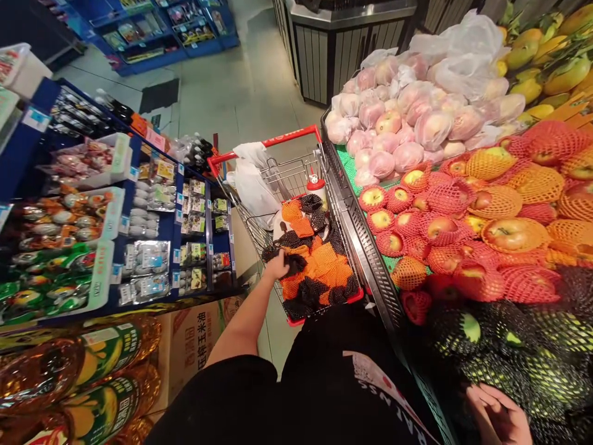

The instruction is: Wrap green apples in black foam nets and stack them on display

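My left hand (277, 266) reaches over the shopping cart (290, 136), its fingers closed on a black foam net (294, 264). Under and around it lies a heap of orange foam nets (324, 262) mixed with more black ones. A white bottle with a red lid (316, 188) stands at the heap's far side. At the lower right, my right hand (500, 414) has curled fingers beside green fruit in black nets (546, 358). Whatever those fingers hold is hidden in the dark.
Apples in red and yellow nets (440, 228) and bagged pink fruit (389, 123) fill the black-edged stand at right. A blue shelf (173, 247) with packaged goods is at left, above oil bottles (106, 395). A white plastic bag (252, 185) hangs in the cart.
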Tool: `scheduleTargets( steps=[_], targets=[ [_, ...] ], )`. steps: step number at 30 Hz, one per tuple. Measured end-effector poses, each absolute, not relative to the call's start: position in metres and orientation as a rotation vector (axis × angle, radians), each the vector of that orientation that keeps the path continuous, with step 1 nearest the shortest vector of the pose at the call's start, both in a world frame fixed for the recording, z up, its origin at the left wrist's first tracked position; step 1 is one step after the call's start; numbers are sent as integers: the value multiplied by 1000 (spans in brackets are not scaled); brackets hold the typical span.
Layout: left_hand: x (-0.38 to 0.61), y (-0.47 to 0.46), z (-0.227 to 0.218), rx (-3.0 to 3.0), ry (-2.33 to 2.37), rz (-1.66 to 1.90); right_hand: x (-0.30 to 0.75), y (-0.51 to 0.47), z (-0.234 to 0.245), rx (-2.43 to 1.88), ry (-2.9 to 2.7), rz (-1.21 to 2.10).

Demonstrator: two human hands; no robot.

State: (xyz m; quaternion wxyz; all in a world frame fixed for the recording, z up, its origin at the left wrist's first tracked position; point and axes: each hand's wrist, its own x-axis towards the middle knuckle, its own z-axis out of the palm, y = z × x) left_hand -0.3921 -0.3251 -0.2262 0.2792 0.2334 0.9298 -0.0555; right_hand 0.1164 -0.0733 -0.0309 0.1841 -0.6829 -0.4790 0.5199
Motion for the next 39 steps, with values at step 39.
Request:
scheduleTargets(
  steps=[39],
  targets=[
    [-249, -313, -284, 1081, 1963, -556, 104, -86, -27, -1781, -1435, 1320]
  ],
)
